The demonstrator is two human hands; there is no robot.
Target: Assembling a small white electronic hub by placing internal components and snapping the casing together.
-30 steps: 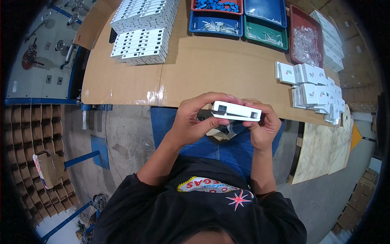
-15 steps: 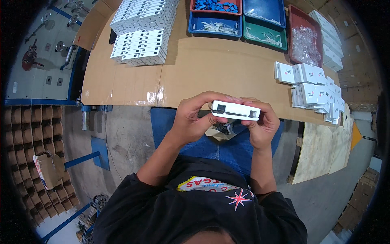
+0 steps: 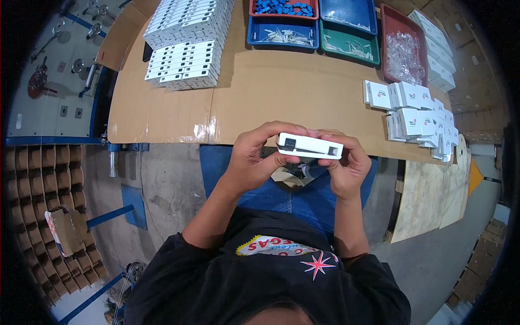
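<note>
Between both hands I hold a small white flat plastic case (image 3: pixel 310 145) with a dark square opening near each end of the edge that shows. My left hand (image 3: pixel 254 157) is closed on its left end, thumb below and fingers behind. Closed on the right end is my right hand (image 3: pixel 349 162), its thumb pressed against the lower edge. A narrow dark gap runs along the case's lower side between the thumbs. The case is above my lap, just off the table's near edge. Its far side is hidden by my fingers.
A cardboard-covered table (image 3: pixel 260 103) lies ahead. Stacked white cases (image 3: pixel 184 65) stand at its left, white boxes (image 3: pixel 411 116) at its right. Along the back sit a blue tray (image 3: pixel 283 44) of white parts, a green tray (image 3: pixel 346 59), and a red tray (image 3: pixel 403 49) of clear pieces.
The view has shifted slightly. Both hands keep the same hold on the white case, which stays at nearly the same place and tilt.
</note>
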